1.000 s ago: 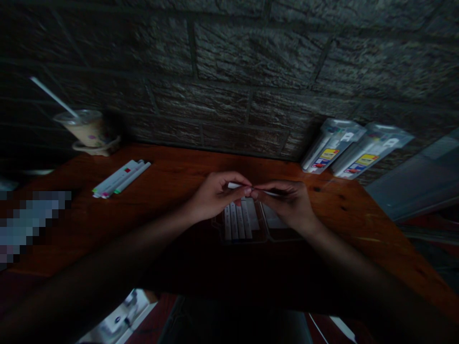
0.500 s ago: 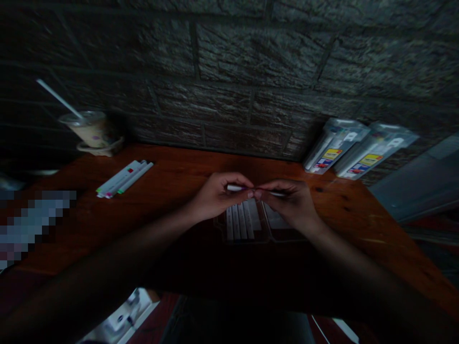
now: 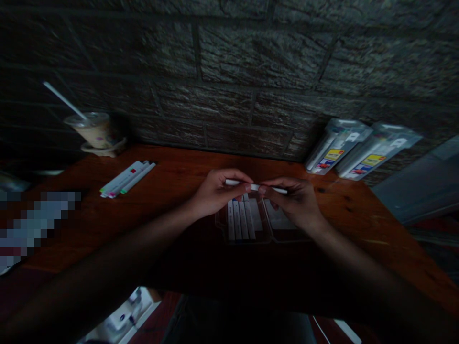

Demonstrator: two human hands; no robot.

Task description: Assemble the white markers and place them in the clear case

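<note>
A white marker [image 3: 255, 187] lies level between my hands, above the middle of the table. My left hand [image 3: 220, 192] pinches its left part between thumb and fingers. On the right part, my right hand [image 3: 292, 198] is closed with thumb and fingertips. Below both hands is an open clear plastic case [image 3: 269, 224]. Several white markers [image 3: 241, 220] lie side by side in its left half. The right half is partly hidden under my right hand.
A small pile of white markers [image 3: 125, 180] with coloured ends lies at the left. Behind it stands a drink cup [image 3: 93, 131] with a straw in a holder. Two upright marker cases [image 3: 332, 148] stand at the back right, by the brick wall [image 3: 229, 62].
My hands have moved slightly apart, and a white stretch of the marker now shows between the fingertips where they nearly met before. The view has shifted slightly.
</note>
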